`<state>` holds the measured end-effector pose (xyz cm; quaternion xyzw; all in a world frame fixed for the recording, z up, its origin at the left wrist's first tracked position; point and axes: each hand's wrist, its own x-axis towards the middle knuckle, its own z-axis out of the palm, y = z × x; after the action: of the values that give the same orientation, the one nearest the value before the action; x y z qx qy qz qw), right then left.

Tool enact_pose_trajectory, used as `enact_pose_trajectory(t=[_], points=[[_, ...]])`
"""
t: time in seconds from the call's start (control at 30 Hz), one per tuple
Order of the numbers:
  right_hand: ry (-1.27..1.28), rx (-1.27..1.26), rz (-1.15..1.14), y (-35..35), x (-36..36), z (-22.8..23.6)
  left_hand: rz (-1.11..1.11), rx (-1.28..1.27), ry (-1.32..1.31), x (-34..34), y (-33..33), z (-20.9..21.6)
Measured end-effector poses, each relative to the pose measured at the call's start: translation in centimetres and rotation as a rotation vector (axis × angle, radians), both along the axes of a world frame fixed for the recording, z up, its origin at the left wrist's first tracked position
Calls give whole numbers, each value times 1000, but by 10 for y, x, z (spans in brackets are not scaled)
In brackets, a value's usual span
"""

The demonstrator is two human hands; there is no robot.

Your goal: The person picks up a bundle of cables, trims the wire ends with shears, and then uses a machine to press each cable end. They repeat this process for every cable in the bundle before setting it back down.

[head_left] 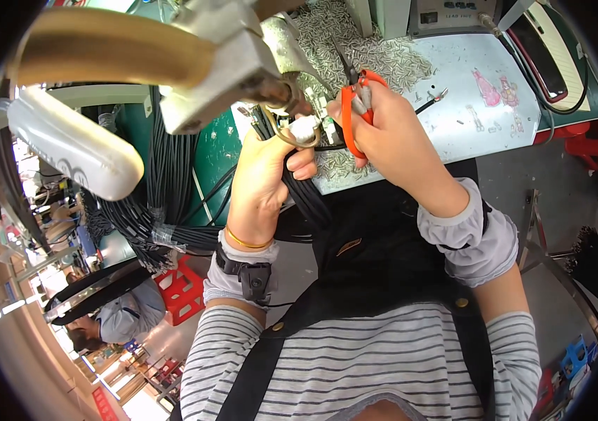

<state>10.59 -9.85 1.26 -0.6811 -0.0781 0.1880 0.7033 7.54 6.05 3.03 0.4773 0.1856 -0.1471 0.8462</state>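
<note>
My left hand is closed around a bundle of black cables, their ends up by the fingers under a metal machine head. The orange-handled scissors sit in my right hand, with a handle loop around the fingers and the dark blades pointing away from me. My right fingertips are close to a small metal piece with green on it, beside the left thumb. Whether they touch it is hard to make out. The machine head partly hides the cable ends.
Many small silvery metal pieces are heaped on a pale board. One short cable with a metal end lies there. A white lamp and more black cable bundles are at left. A grey box device stands far right.
</note>
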Motion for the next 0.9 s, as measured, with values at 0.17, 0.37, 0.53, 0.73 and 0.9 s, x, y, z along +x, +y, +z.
enact_pose_trajectory(t=[0.17, 0.37, 0.53, 0.73, 0.9], points=[[25, 39, 25, 0, 2, 2, -18, -29, -28, 1, 3, 0], [21, 32, 15, 0, 1, 1, 8, -11, -21, 0, 0, 1], [1, -5, -15, 1, -1, 2, 18, 46, -15, 0, -1, 1], [26, 101, -51, -2, -12, 0, -24, -46, -51, -17, -1, 4], [-37, 114, -46, -8, -31, 7, 114, 106, -52, -44, -12, 13]])
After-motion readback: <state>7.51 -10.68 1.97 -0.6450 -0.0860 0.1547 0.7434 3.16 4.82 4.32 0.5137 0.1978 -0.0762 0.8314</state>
